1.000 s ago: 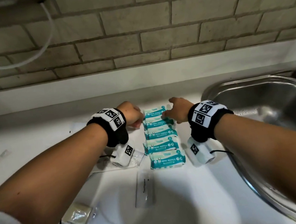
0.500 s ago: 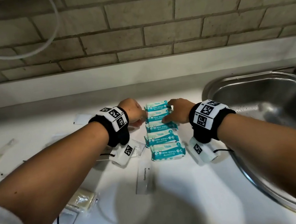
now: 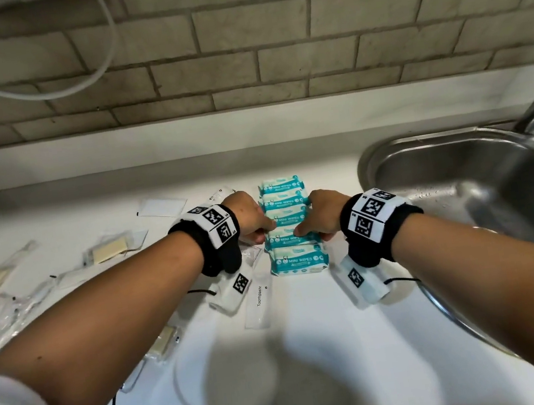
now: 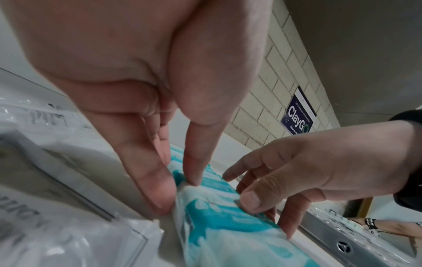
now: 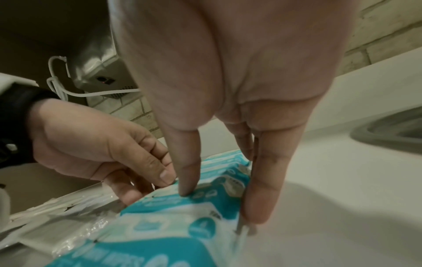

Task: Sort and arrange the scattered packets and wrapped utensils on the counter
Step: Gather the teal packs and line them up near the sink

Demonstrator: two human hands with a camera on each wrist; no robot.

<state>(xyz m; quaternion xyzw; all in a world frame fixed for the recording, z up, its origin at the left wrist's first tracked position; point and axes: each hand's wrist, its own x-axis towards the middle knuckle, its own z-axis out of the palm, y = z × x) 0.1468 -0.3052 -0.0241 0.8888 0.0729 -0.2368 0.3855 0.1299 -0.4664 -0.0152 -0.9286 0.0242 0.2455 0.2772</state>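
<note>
Head cam: white counter (image 3: pixel 315 351) w/ a column of five teal wipes packs (image 3: pixel 291 226) running front to back, just left of the steel sink (image 3: pixel 463 180). Left hand (image 3: pixel 253 221) and right hand (image 3: pixel 325 216) flank the column, both on the fourth pack back-to-front, i.e. second from the near end (image 3: pixel 286 238); fingers point down at its two short ends. A toothpaste sachet (image 3: pixel 259 299) lies just near-left of the column; clear-wrapped utensils (image 3: pixel 4 286) and wrapped pale bars (image 3: pixel 110 251) sit scattered further left, well apart from the wipes. Left wrist cam: left hand (image 4: pixel 146 126) has thumb (image 4: pixel 194 162) on top and straight fingers (image 4: pixel 153 184) against the pack's (image 4: pixel 217 216) end, pinching its edge; right hand (image 4: pixel 297 171) opposite, thumb on top, fingers down the far side. Right wrist cam: right hand (image 5: pixel 228 108) pinches the pack (image 5: pixel 182 225) too, thumb (image 5: pixel 187 171) pressing the top, fingers (image 5: pixel 262 189) straight down along the sealed end; left hand (image 5: pixel 102 153) grips the other end, fingers partly curled. Sink rim (image 5: pixel 388 130) at far right.
</note>
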